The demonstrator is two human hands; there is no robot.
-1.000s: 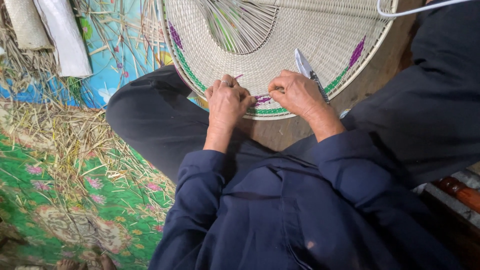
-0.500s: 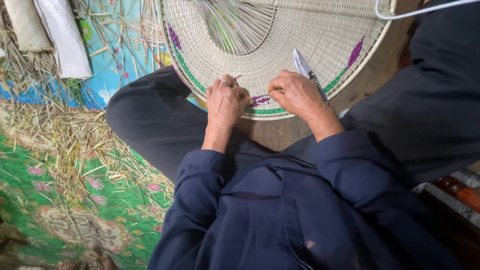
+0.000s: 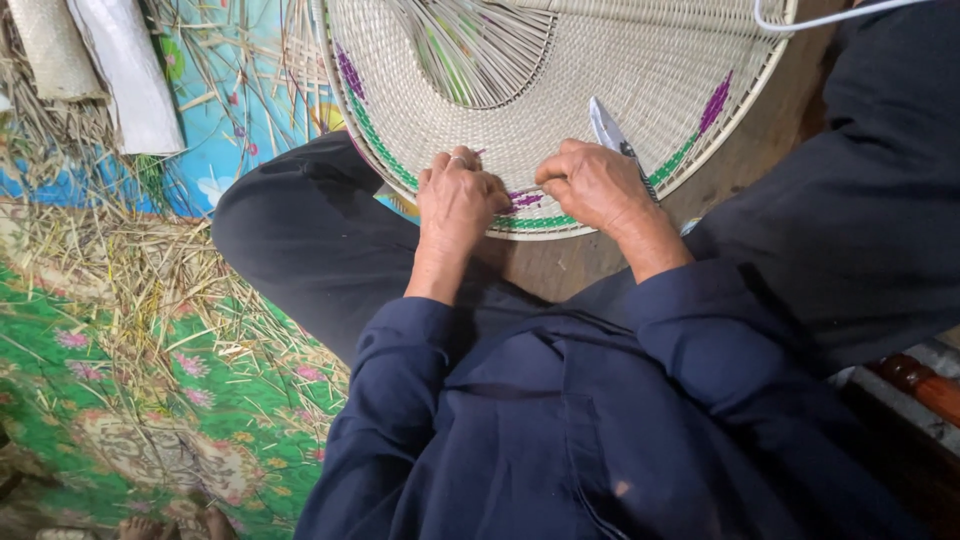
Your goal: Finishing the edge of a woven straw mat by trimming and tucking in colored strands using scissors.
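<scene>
1. Green floral matting (image 3: 120, 400) covers the floor at the lower left of the frame, strewn with dry straw (image 3: 130, 270); a blue patterned sheet (image 3: 230, 140) lies at the upper left, with pale rolled bundles (image 3: 110, 70) in the corner.
2. The round woven piece (image 3: 600, 70), cream with green and purple bands, fills the upper centre, its near rim resting by the person's dark-trousered knees.
3. The left hand (image 3: 455, 200) curls its fingers closed on the rim; the right hand (image 3: 595, 185) is also clenched there, gripping a metal blade (image 3: 605, 125) that sticks up behind the knuckles.
4. The weave's far half is cut off by the top edge. What the fingertips pinch at the purple strands (image 3: 522, 200) is too small to make out. A white cable (image 3: 820, 18) crosses the upper right corner, and a reddish wooden object (image 3: 925, 385) at the right edge is only partly seen.
5. Compared with half a second ago, both hands sit at the same spot on the rim, barely shifted.
</scene>
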